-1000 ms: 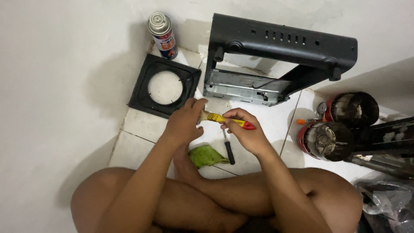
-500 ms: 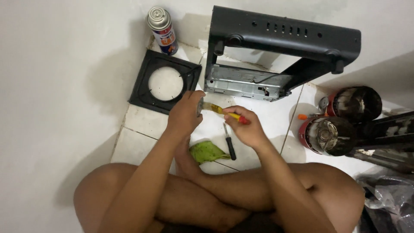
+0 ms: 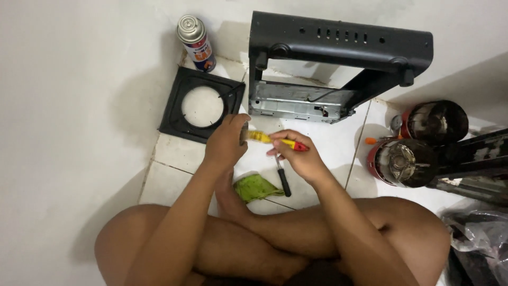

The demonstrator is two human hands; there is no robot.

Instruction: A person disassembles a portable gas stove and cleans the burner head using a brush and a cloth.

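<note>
Over the white tiled floor, just ahead of crossed legs: left hand curled around a small dark part, fingers closed on it, thumb side up. Right hand pinching the red-and-yellow handle of a screwdriver, fingers clamped tight on the red end, the yellow length and tip running left into the dark part. Both held in the air between the hands, clear of the tiles.

Handling, as a judgement: screwdriver light and stiff, plastic grip likely smooth, best taken around the thick red end where the fingers sit now. Small part also light and rigid, too hidden by the left hand to tell its shape; a full wrap of the fingers seems the safe hold.

Below the hands, lying on the floor: a second, black-handled screwdriver and, just beside it, a crumpled green cloth. Further out, a black square burner frame flat on the tiles, a spray can upright behind it by the wall, a black stove body tipped on its side with the metal underside showing. Off to the right, two round red-and-dark canisters, well apart from the hands.
</note>
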